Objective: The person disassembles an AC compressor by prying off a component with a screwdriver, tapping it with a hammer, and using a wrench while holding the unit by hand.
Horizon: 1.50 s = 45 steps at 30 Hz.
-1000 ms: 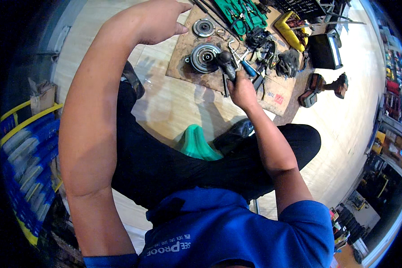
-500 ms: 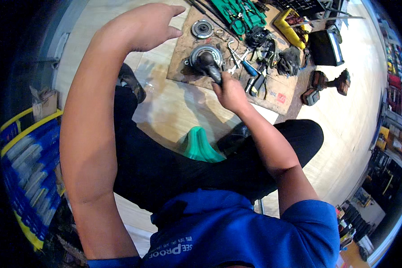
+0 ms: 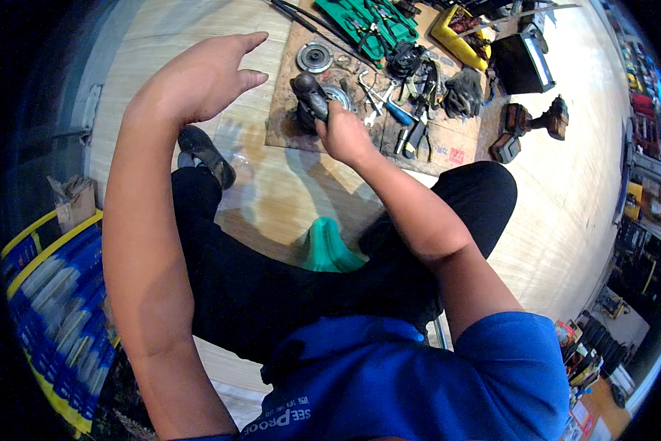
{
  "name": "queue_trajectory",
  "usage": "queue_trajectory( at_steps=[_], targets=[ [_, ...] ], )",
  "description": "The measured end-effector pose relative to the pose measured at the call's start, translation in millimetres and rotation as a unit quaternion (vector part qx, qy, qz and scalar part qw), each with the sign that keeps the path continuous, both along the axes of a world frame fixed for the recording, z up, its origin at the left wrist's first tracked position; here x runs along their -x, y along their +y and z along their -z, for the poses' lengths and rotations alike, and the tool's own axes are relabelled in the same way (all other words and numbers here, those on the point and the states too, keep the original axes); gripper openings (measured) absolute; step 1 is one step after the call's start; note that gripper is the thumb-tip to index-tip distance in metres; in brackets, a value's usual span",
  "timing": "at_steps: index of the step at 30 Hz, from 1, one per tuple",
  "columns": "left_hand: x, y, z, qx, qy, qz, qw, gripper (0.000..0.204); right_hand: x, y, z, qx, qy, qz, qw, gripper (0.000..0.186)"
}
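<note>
My right hand [image 3: 344, 135] is closed around the handle of a black tool that looks like a mallet [image 3: 308, 91]. Its dark head stands over a round metal part [image 3: 336, 95], mostly hidden beneath the tool and my hand. That part lies on a stained board [image 3: 290, 132]. Beyond it rests a second metal piece, a grooved disc [image 3: 314, 56]. My left hand [image 3: 202, 77] is held up at the left over the pale floor, fingers stretched out and thumb apart, with nothing in it.
Wrenches [image 3: 373, 95], a blue-handled tool [image 3: 400, 114], pliers [image 3: 421, 138] and a dark glove [image 3: 463, 93] lie right of the part. Farther back are a green tool case [image 3: 374, 33] and yellow container [image 3: 459, 37]. Cordless power tools [image 3: 540, 121] stand right; something green [image 3: 327, 246] lies between my legs.
The mallet-like tool and my right hand have shifted left and slightly away, with the head now turned differently over the metal part. My left hand sits lower and nearer. The whole view has shifted.
</note>
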<state>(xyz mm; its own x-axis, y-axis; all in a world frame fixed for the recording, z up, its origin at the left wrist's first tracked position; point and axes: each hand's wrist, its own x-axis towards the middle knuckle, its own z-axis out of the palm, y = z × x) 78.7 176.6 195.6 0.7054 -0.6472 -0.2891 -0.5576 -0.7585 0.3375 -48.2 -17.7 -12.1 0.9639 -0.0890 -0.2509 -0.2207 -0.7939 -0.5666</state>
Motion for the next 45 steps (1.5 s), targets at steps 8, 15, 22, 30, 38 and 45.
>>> queue_trajectory(
  at_steps=[8, 15, 22, 30, 38, 45],
  targets=[
    [-4, 2, -1, -0.002, -0.005, 0.011, 1.0, 0.06, 8, -9, -2, -0.008, 0.006, 0.026, 1.0, 0.035],
    [-1, -5, 0, -0.005, 0.007, 0.004, 1.0, 0.059, 9, -29, -12, -0.002, -0.005, 0.065, 0.998, 0.038],
    [-5, 0, 8, 0.012, -0.024, 0.034, 0.999, 0.059, 18, -56, -4, -0.007, -0.078, 0.08, 0.994, 0.036],
    [-6, 1, 15, 0.025, -0.031, 0.052, 0.998, 0.059, 22, -58, 3, 0.038, -0.022, 0.039, 0.998, 0.038],
    [-4, 10, 11, 0.028, -0.03, 0.035, 0.999, 0.059, 27, -58, -1, 0.036, -0.005, 0.056, 0.998, 0.033],
    [-4, 9, 6, 0.019, -0.005, 0.028, 0.999, 0.059, 50, -72, -1, 0.036, -0.021, 0.014, 0.999, 0.035]
  ],
)
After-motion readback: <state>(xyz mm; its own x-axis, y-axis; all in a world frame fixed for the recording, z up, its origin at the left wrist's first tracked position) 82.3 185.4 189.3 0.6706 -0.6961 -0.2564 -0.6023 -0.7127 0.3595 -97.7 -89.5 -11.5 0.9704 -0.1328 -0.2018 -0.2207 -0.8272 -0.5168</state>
